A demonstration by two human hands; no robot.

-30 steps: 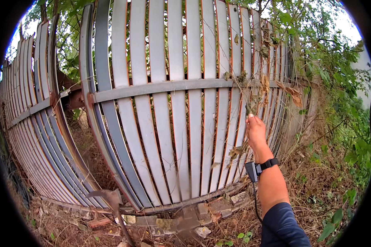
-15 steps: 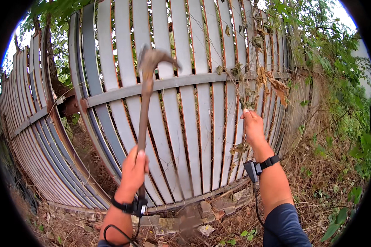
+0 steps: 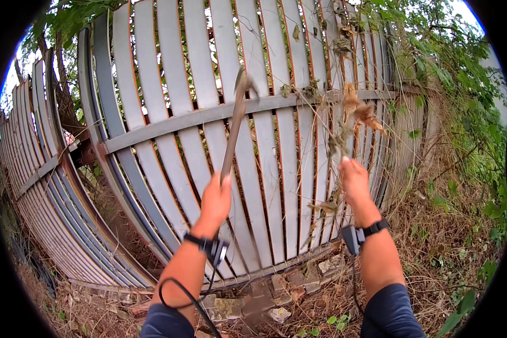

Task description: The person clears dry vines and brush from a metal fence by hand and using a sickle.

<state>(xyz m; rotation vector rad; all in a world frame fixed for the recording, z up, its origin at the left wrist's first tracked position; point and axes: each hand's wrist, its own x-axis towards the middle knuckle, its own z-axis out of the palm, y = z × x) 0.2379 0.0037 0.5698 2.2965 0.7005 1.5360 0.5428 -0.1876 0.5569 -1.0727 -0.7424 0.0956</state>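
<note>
Centre: brown long-handled, hook-headed tool [image 3: 234,135] clasped in left grip [image 3: 216,198] | Right of centre: dry brown vine [image 3: 338,141] pinched in right grip [image 3: 356,180] | Best held taut, away from tool

Grey slatted fence [image 3: 208,114] — bricks [image 3: 228,307] along its foot — dry grass [image 3: 417,259], green foliage [image 3: 456,101].

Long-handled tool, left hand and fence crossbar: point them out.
Long-handled tool [image 3: 234,134]: head view, on the middle of its handle.
Left hand [image 3: 215,197]: head view, on its back.
Fence crossbar [image 3: 201,116]: head view, on its face, left of the tool.
</note>
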